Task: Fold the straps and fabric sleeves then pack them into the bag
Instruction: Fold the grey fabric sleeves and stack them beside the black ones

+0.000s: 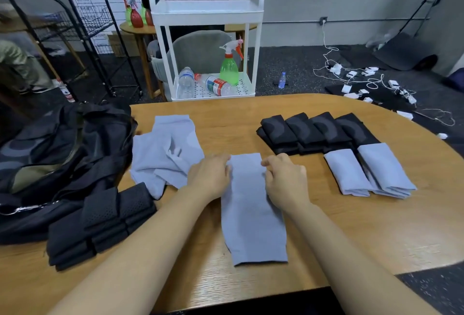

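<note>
A long grey fabric sleeve [252,216] lies flat on the wooden table [351,234], running away from me. My left hand [209,176] pinches its far left edge and my right hand [285,179] pinches its far right edge. Left of it lies a loose heap of unfolded grey sleeves [165,151]. Two folded grey sleeves [369,171] sit at the right, behind them a row of folded black sleeves [316,131]. Folded black mesh straps [100,221] are stacked at the near left, beside the open black bag [50,154].
A white two-tier cart [208,13] stands just beyond the table's far edge, holding a green spray bottle [229,66] and water bottles. Cables and chargers [364,81] litter the floor at the right. A black wire rack [82,21] stands at the back left.
</note>
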### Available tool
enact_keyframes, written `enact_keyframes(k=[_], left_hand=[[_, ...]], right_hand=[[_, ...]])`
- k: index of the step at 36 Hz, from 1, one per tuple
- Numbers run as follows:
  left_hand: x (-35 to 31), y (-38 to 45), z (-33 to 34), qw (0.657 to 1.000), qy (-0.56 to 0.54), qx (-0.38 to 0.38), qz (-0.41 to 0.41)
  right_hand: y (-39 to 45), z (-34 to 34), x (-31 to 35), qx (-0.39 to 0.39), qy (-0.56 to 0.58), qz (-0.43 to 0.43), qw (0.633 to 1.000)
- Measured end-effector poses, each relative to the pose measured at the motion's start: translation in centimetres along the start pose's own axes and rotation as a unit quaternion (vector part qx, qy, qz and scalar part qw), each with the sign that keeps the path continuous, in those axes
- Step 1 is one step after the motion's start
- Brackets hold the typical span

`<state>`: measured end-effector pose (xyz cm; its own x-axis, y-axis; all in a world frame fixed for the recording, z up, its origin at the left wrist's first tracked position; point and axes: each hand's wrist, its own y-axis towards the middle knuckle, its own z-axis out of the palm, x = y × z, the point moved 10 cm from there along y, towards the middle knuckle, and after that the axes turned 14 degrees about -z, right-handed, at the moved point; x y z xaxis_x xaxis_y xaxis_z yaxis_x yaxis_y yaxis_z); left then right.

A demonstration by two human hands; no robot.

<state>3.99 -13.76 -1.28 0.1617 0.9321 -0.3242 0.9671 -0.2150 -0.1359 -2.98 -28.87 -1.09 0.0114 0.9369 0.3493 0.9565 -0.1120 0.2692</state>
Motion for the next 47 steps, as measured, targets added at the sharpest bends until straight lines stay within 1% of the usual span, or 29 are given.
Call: enact_keyframes(k=[2,4,7,9,12,14,15,17,20,22,25,30,33,36,39,45,47], left_hand=[[0.4,0.0,0.2,0.999,0.033,-0.005,-0.002],[0.4,-0.6,0.3,0.998,0.055,-0.029,0.014],[-0.2,-1.9,1.5,0.994,0.087,-0.055,0.041],[-0.7,-2.4,2.6,0.993,0.101,-0.047,0.043],[-1.4,-2.4,3.6,0.992,0.108,-0.039,0.054],[-1.6,-2.0,4.3,0.99,0.121,-0.031,0.066],[-1.6,-1.8,4.6,0.989,0.125,-0.023,0.07],[-1.6,-1.5,5.1,0.988,0.129,-0.008,0.079],[-1.5,-1.3,5.9,0.986,0.145,0.003,0.088],[-1.1,-1.2,6.5,0.984,0.153,-0.001,0.089],[-0.9,-1.0,6.8,0.984,0.149,-0.015,0.098],[-0.6,-0.7,6.6,0.983,0.151,-0.037,0.095],[-0.3,-0.7,6.6,0.983,0.156,-0.039,0.093],[0.2,-0.6,6.4,0.983,0.16,-0.036,0.086],[0.9,-0.6,6.2,0.982,0.167,-0.034,0.078],[0.9,-0.7,6.2,0.98,0.181,-0.024,0.078],[1.0,-0.9,5.8,0.983,0.17,-0.027,0.071]], right_hand=[[-0.2,-0.2,-0.4,-0.013,-0.029,-0.011,0.999],[-0.6,-0.4,-0.1,-0.038,-0.046,-0.035,0.998],[-0.9,-0.2,1.5,-0.069,-0.067,-0.097,0.991],[-0.8,0.6,3.2,-0.055,-0.084,-0.142,0.985],[-0.1,2.2,5.1,0.02,-0.048,-0.178,0.983],[0.4,3.7,5.2,0.085,0.007,-0.169,0.982],[0.6,4.3,5.0,0.104,0.033,-0.162,0.981],[1.0,5.2,4.5,0.111,0.069,-0.15,0.98],[0.6,7.1,3.7,0.17,0.064,-0.136,0.974],[0.1,7.9,2.9,0.2,0.022,-0.134,0.97],[0.0,8.0,1.9,0.194,-0.04,-0.139,0.97],[0.1,8.1,1.0,0.183,-0.048,-0.124,0.974],[0.2,8.0,1.0,0.185,-0.052,-0.122,0.974],[0.0,7.5,0.2,0.189,-0.056,-0.1,0.975],[-0.1,7.2,-0.5,0.187,-0.082,-0.102,0.974],[-0.1,7.2,-0.6,0.212,-0.107,-0.114,0.965],[-0.3,6.8,-0.7,0.221,-0.107,-0.101,0.964]])
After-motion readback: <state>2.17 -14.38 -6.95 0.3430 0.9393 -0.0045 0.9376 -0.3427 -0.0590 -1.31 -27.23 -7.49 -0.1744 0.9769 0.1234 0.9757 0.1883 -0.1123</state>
